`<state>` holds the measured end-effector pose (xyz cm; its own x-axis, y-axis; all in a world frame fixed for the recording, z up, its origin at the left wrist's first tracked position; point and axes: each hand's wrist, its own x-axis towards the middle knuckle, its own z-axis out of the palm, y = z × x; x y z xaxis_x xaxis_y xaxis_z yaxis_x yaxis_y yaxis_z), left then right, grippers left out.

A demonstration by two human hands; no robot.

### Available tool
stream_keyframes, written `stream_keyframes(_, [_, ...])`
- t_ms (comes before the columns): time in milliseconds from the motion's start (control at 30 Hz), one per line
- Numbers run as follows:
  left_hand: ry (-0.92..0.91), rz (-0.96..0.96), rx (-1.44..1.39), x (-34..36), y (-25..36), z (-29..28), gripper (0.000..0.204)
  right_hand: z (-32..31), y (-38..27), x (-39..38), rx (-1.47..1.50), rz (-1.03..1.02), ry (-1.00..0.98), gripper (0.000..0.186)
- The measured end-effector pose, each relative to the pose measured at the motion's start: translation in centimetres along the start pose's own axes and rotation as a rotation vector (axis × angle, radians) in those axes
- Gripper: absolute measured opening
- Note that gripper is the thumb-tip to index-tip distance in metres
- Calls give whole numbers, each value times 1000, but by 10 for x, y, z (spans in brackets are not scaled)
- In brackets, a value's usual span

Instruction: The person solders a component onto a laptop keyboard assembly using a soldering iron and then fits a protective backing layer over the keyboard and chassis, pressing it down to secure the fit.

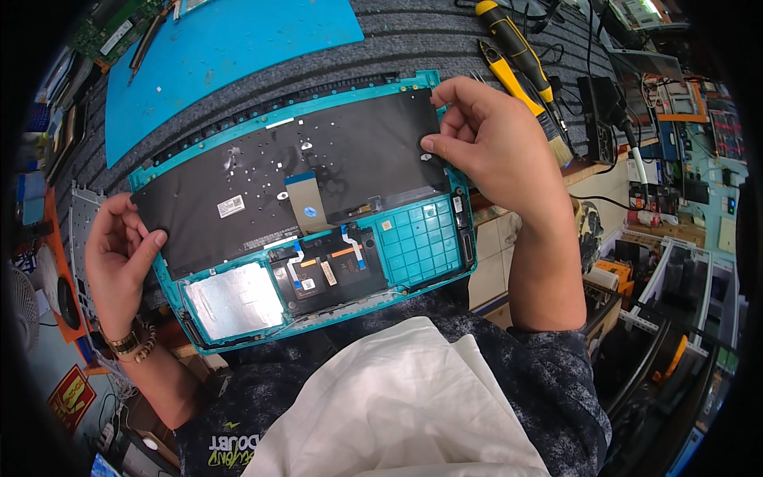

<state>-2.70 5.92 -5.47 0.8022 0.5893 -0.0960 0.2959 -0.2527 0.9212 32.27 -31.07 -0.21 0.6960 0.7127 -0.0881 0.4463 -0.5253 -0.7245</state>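
A teal laptop palm-rest cover (pixel 417 238) lies inside-up, tilted, at the near edge of the bench, above my lap. Across its upper part stretches a thin black backing sheet (pixel 366 139), dotted with small holes and a white label. My left hand (pixel 119 254) pinches the sheet's left end between thumb and fingers. At the upper right corner my right hand (pixel 501 135) is closed on the sheet's other end. A wide flat ribbon cable (pixel 304 199) with a blue tip lies over the sheet. Below are the touchpad board (pixel 330 274) and a silver metal plate (pixel 234 302).
A blue work mat (pixel 230 60) covers the back left of the ridged grey bench. Yellow-and-black screwdriver (pixel 515 44), yellow-handled cutters (pixel 502 67) and a brush (pixel 556 139) lie at right, near black cables. A perforated metal plate (pixel 82 219) stands left, beside a fan (pixel 25 310).
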Motion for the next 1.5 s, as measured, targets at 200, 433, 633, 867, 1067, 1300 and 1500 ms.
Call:
stream_keyframes(200, [5, -8, 5, 0, 3, 1, 61, 0, -4, 0, -41, -6, -1, 37])
stream_keyframes(433, [9, 25, 27, -1, 6, 7, 59, 1, -6, -1, -111, -23, 21, 39])
stream_keyframes(633, [17, 64, 87, -1, 14, 11, 57, 2, -9, -3, -147, -16, 9, 44])
stream_keyframes(867, [41, 79, 96, -1, 14, 15, 56, 0, -16, -1, -183, 28, 8, 46])
stream_keyframes(1067, [38, 86, 106, -2, 19, 15, 56, 3, -28, -6, -234, -115, 10, 48])
stream_keyframes(1300, [8, 40, 231, -1, 35, 12, 68, 9, -22, -3, -326, -350, -83, 67])
stream_keyframes(1500, [7, 217, 361, 2, 46, 17, 70, 11, -33, -2, -440, -372, -132, 61])
